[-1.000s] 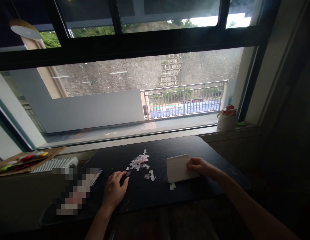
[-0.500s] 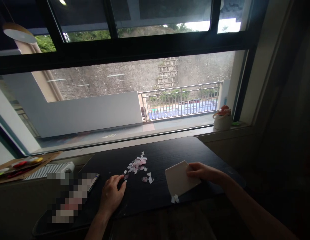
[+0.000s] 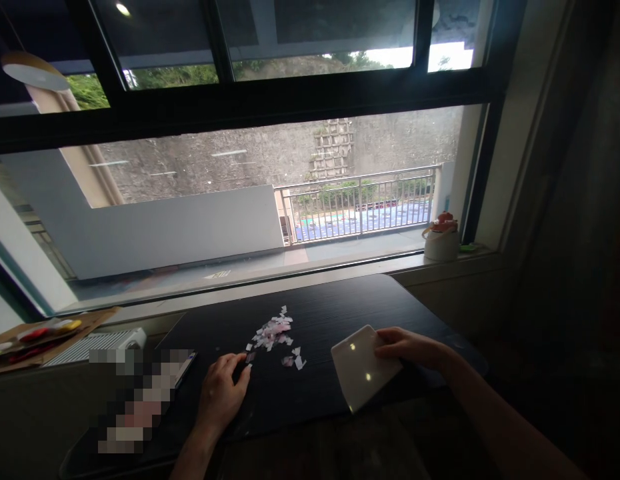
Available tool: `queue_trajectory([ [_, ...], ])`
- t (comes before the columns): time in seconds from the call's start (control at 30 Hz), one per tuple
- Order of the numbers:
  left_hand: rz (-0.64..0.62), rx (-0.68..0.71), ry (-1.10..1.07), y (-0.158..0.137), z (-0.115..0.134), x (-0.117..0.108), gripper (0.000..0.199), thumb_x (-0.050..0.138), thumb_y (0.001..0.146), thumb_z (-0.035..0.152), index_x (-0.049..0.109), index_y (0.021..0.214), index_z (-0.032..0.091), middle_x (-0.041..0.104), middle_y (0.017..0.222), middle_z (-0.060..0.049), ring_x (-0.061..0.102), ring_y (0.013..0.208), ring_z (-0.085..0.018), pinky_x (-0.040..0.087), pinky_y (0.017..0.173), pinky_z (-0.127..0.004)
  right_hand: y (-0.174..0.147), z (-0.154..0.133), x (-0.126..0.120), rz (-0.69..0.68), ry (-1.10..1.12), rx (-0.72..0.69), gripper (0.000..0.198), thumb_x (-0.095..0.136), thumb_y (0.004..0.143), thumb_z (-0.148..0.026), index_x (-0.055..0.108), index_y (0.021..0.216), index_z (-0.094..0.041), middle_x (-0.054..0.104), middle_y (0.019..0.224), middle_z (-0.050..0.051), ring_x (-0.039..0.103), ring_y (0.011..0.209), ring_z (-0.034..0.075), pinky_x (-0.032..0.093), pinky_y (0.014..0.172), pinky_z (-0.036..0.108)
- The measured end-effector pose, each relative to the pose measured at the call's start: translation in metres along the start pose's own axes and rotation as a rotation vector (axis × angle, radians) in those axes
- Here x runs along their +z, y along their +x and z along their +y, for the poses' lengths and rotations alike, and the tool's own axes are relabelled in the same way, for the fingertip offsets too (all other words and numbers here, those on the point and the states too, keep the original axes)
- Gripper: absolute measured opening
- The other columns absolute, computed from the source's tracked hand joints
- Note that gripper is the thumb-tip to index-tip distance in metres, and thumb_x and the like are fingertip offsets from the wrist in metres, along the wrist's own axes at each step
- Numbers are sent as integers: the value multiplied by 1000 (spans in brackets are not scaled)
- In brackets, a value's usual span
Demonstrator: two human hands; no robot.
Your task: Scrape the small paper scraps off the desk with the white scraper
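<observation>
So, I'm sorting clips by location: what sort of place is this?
Likely a room facing a balcony or walkway: black round-cornered table, large dark-framed glass window, silver metal railing outside.

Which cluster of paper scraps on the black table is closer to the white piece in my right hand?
The small cluster, a few scraps lying apart toward the white piece; the much larger heap sits nearer your left hand.

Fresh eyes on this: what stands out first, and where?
Probably the wide, bright window filling the upper part of the picture. Next, the loose heap of small paper-like scraps on the dark table, beside the left hand. Then the pale flat board in the right hand, with bright glints on its face.
</observation>
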State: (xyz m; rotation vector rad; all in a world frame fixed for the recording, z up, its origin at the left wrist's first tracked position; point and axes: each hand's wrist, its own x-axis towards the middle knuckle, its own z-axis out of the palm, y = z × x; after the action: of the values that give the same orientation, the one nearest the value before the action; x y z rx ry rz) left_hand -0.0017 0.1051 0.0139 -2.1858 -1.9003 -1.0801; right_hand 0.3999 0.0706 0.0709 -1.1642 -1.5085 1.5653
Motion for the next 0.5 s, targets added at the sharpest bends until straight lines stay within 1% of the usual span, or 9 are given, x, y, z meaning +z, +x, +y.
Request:
queue_trajectory([
  [0.1,-5,-6,-4,-1,2,0,32,48,75,38,69,91,20,68,97,-9,62,94,-29,49,87,-45,6,7,9,110,24,-49,36,77,61,-37,70,88,-14,74,86,6,68,81,23,52,74,33],
  [0.17,-2,-9,-12,-2,5,1,29,49,75,35,68,91,21,68,96,-8,62,94,-27,49,87,-44,17,14,21,240,26,-119,38,71,65,-46,66,89,-17,72,88,5,67,85,25,52,75,35],
  [0.2,2,-13,-17,-3,7,1,28,49,76,34,68,91,22,68,96,-8,62,94,-27,49,87,-43,23,17,27,289,16,-148,38,68,68,-48,64,90,-18,72,92,5,67,88,26,52,77,36],
  [0.27,19,-27,-30,-5,11,3,25,50,76,29,68,92,22,68,96,-7,62,94,-25,49,87,-41,37,24,39,357,-38,-191,33,67,69,-48,63,85,-19,71,87,5,67,86,27,52,79,37],
  [0.37,48,-58,-49,-8,19,6,22,52,74,22,68,90,22,68,94,-6,62,93,-24,49,87,-39,52,34,53,405,-154,-218,30,65,69,-48,64,80,-20,70,75,5,66,78,29,51,71,39],
  [0.4,55,-67,-54,-8,21,6,22,53,74,20,68,89,22,68,93,-6,62,93,-23,49,87,-38,55,37,55,508,-203,-245,30,62,69,-50,64,78,-21,69,70,4,66,73,29,51,67,38],
  [0.43,59,-76,-58,-8,24,7,22,54,74,19,68,90,22,68,92,-6,62,93,-23,49,87,-37,57,40,57,565,-227,-264,30,60,69,-51,64,76,-22,69,68,4,65,71,28,51,64,37],
  [0.5,60,-92,-60,-8,28,7,21,55,74,17,68,90,22,67,93,-6,61,94,-23,48,88,-37,58,44,59,585,-243,-285,32,55,70,-54,64,74,-23,69,67,4,65,67,27,51,60,36],
])
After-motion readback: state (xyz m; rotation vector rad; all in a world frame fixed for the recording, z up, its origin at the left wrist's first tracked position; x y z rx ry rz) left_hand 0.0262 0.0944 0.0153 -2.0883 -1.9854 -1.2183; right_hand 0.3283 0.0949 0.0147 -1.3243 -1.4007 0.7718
